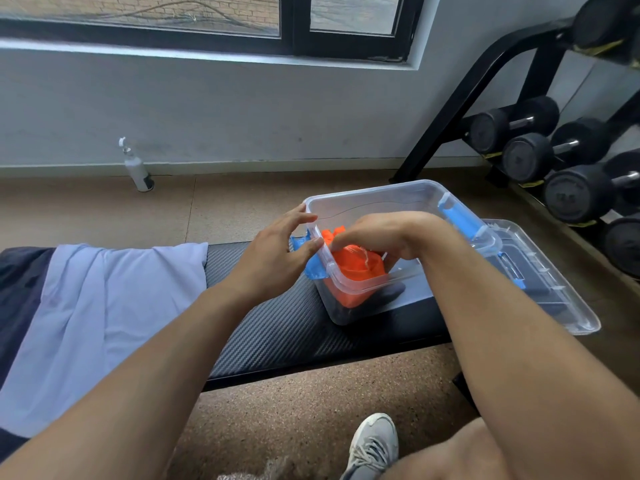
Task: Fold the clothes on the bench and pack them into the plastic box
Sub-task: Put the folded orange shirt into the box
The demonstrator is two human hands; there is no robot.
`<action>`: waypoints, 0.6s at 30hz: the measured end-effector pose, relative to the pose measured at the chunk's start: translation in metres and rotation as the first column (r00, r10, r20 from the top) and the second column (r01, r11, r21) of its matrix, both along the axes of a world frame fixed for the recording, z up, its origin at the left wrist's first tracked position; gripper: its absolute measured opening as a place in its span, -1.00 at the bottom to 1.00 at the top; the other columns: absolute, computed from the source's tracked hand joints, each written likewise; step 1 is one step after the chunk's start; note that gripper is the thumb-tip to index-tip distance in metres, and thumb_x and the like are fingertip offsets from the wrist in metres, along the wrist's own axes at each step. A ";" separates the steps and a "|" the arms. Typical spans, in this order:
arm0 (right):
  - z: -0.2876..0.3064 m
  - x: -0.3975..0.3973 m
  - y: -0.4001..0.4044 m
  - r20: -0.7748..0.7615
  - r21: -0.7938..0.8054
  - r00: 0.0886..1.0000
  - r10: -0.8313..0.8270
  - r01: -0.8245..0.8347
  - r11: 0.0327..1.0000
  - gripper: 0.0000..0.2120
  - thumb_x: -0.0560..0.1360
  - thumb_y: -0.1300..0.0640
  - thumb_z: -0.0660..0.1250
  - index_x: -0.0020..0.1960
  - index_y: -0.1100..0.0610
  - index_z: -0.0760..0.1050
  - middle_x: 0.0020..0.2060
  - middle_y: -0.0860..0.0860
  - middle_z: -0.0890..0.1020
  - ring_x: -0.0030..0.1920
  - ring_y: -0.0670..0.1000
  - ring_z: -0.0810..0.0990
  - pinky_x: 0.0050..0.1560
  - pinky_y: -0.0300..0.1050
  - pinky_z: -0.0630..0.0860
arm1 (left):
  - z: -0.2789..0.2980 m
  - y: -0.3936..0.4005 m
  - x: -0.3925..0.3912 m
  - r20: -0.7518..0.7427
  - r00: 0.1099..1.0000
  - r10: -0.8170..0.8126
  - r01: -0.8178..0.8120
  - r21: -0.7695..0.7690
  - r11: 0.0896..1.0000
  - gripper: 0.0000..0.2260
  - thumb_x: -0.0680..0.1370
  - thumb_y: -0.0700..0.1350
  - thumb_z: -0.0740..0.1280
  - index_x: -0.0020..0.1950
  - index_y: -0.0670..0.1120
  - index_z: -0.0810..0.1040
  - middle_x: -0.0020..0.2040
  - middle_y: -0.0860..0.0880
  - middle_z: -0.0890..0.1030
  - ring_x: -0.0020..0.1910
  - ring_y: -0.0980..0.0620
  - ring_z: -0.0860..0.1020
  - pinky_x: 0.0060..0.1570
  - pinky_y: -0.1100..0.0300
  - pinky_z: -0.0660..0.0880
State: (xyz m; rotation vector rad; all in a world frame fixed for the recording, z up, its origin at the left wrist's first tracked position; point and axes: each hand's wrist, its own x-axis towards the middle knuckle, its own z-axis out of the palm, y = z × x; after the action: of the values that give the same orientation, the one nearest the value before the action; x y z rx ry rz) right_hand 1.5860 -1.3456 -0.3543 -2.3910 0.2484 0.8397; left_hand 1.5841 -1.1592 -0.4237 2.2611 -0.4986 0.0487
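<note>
Nearest the lens, a grey laced sneaker [375, 445] is planted on the speckled brown floor [311, 410], beside a bare knee at the lower right edge. Both bare forearms are stretched forward over the black carbon-weave bench [277, 327]. On the bench's right part the clear plastic box [367, 202] is set, with blue latches on its ends; its clear lid [554, 289] is laid flat just behind and to the right of it, partly under the box. Inside the box, against the near left corner, a folded orange garment [356, 275] is seen, with something dark lying under it that cannot be identified. The right hand [381, 233] is lowered into the box with its fingers curled down onto the top of the orange garment; whether the cloth is pinched or only pressed cannot be told, since the fingertips are hidden. The left hand [277, 251] is spread loose at the box's left end, its thumb and fingertips resting against the rim, nothing being clasped. On the bench's left part an unfolded lavender garment [104, 306] is draped over a dark navy one [17, 289]. Against the grey wall a white bottle [136, 168] is stood on the floor, and black dumbbells [554, 168] are racked at the right
</note>
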 end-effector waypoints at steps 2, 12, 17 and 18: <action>-0.006 0.004 0.002 0.014 -0.042 1.000 0.026 -0.025 0.999 -0.57 0.54 -0.09 0.38 0.29 0.09 0.38 0.18 0.11 0.55 0.10 0.18 0.59 0.06 0.06 0.60 | 0.000 0.001 0.000 -0.001 1.000 -0.002 0.002 0.009 1.000 -0.59 0.62 0.06 0.32 0.47 0.07 0.43 0.59 0.09 0.29 0.54 0.03 0.30 0.46 0.05 0.26; -0.010 0.004 -0.022 0.227 0.162 0.918 -0.326 0.295 0.942 -0.81 0.48 0.22 0.33 0.09 0.14 0.56 -0.04 0.10 0.64 -0.03 0.09 0.63 0.01 0.02 0.56 | 0.002 0.000 0.000 -0.006 1.000 -0.003 0.003 0.012 1.000 -0.58 0.62 0.07 0.32 0.48 0.06 0.43 0.58 0.09 0.31 0.53 0.04 0.32 0.47 0.05 0.26; -0.018 -0.001 -0.012 0.177 0.105 0.953 -0.247 0.231 0.967 -0.88 0.53 0.29 0.19 -0.07 0.19 0.50 -0.23 0.14 0.55 -0.25 0.08 0.56 -0.19 -0.02 0.51 | 0.002 0.002 0.000 -0.005 1.000 0.005 -0.005 0.012 1.000 -0.60 0.62 0.06 0.33 0.45 0.07 0.45 0.57 0.09 0.32 0.50 0.02 0.36 0.37 0.16 0.27; -0.020 -0.002 -0.008 0.141 -0.049 0.982 -0.123 0.131 0.990 -0.82 0.56 0.26 0.18 0.03 0.23 0.54 -0.13 0.16 0.60 -0.15 0.11 0.60 -0.09 0.01 0.56 | 0.003 0.001 0.000 -0.007 1.000 0.005 -0.005 0.014 1.000 -0.60 0.62 0.06 0.33 0.45 0.07 0.45 0.58 0.09 0.32 0.50 0.02 0.36 0.37 0.16 0.27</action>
State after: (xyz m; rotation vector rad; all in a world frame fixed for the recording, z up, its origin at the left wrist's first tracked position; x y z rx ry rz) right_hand 1.5844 -1.3537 -0.3747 -2.4459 0.3706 0.6135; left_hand 1.5839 -1.1578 -0.4211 2.2761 -0.4910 0.0401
